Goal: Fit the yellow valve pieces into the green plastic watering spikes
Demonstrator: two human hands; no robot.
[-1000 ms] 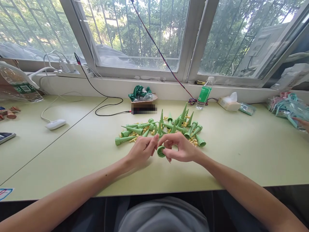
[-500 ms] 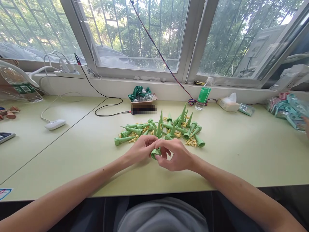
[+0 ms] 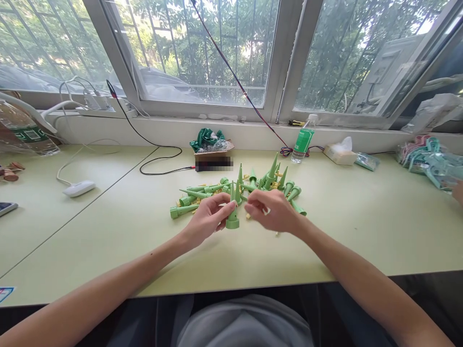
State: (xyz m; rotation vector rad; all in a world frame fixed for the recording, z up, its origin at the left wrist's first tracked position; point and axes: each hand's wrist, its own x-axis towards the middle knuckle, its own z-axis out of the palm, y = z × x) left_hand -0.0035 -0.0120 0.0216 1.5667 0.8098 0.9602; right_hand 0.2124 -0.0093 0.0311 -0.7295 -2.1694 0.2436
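My left hand [image 3: 213, 214] grips a green plastic watering spike [image 3: 232, 222] between thumb and fingers. The spike stands upright, its ribbed cap at the bottom and its point up. To its right, apart from it, is my right hand [image 3: 269, 209], its fingers curled in and slightly blurred; what they hold, if anything, I cannot make out. A small yellow piece [image 3: 248, 216] shows just under those fingertips. Behind both hands spreads a pile of green spikes [image 3: 271, 176], some upright and some lying, with little yellow valve-like pieces [image 3: 277, 233] among and in front of them.
A small box with green wrapping [image 3: 211, 144] sits behind the pile. Farther right are a water bottle [image 3: 303, 140], a tissue pack [image 3: 340, 153] and bagged plastic items [image 3: 430, 161]. A white mouse-like device [image 3: 79, 188] lies left. Another person's hand [image 3: 457, 190] shows at the right edge.
My hands have moved apart, the right one away from the spike. The spike has turned from cap opening facing me to upright in my left hand. The view has shifted slightly.
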